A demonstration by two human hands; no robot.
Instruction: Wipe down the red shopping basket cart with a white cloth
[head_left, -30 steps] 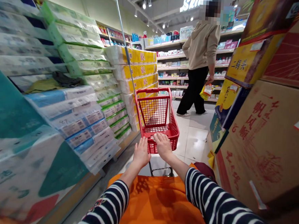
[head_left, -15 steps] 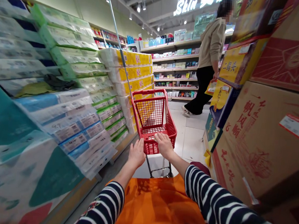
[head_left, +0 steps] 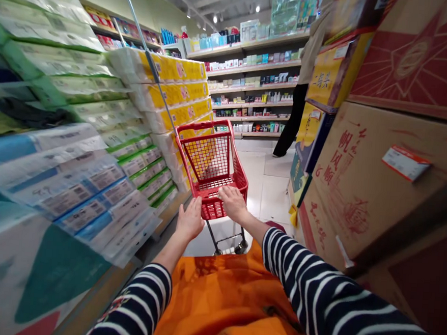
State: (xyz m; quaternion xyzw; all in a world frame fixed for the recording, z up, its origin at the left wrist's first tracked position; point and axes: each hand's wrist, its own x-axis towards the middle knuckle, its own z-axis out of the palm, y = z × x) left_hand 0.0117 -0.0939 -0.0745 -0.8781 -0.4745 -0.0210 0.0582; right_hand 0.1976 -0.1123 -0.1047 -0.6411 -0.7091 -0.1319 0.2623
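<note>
A red plastic shopping cart (head_left: 212, 156) stands in front of me on thin metal legs with wheels. Its grid basket looks mostly bare, with one dark shape showing behind the mesh. My right hand (head_left: 233, 204) curls over the near rim of the cart, towards its right side. At the near left corner of the same rim, my left hand (head_left: 190, 219) has its fingers bent against the edge; their tips are partly hidden. Both arms reach forward over an orange apron (head_left: 222, 295).
Packs of tissue paper (head_left: 118, 196) and yellow-wrapped rolls (head_left: 178, 93) are stacked close on the left. Cardboard boxes (head_left: 345, 171) crowd the right. Shelves of small goods (head_left: 260, 83) cross the far end. A person (head_left: 294, 111) stands partly behind the boxes on the right.
The view has turned and moved forward, and the stacks on both sides shift leftward in the picture. The person has passed further behind the boxes. Both hands stay on the cart.
</note>
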